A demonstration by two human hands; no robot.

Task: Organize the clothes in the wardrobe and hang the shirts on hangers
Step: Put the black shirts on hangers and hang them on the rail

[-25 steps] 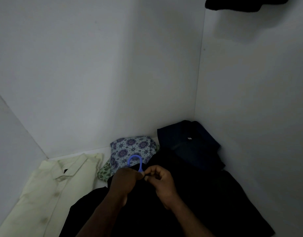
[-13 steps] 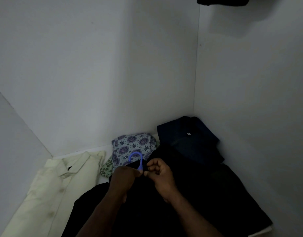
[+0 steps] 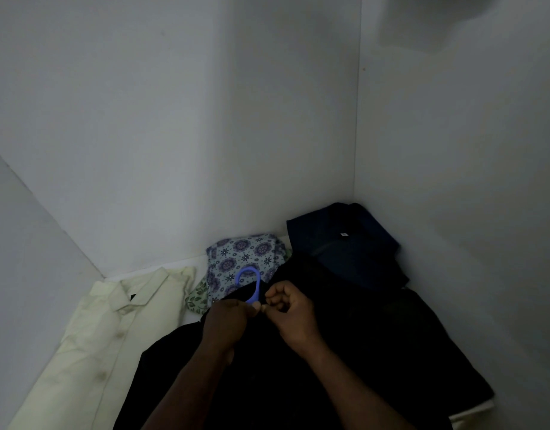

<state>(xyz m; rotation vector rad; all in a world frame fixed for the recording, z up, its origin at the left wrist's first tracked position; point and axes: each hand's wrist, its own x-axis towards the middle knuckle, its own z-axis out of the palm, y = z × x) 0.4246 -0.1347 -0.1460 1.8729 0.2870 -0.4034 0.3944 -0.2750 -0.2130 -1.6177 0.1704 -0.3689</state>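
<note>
Black fabric shirt (image 3: 376,352) spread flat on wardrobe floor, collar pinched by left hand (image 3: 227,321) and right hand (image 3: 293,315). Blue plastic hanger (image 3: 252,280) inside shirt, only hook showing at collar. Pale cream buttoned shirt (image 3: 112,330) lies flat at left. Floral-print folded cloth (image 3: 245,256) behind hook. Navy folded shirt (image 3: 345,249) in back right corner.

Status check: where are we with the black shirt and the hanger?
Left grip and right grip pinch black shirt collar. Blue hanger hook out at neck. Patterned cloth lies behind hook.
</note>
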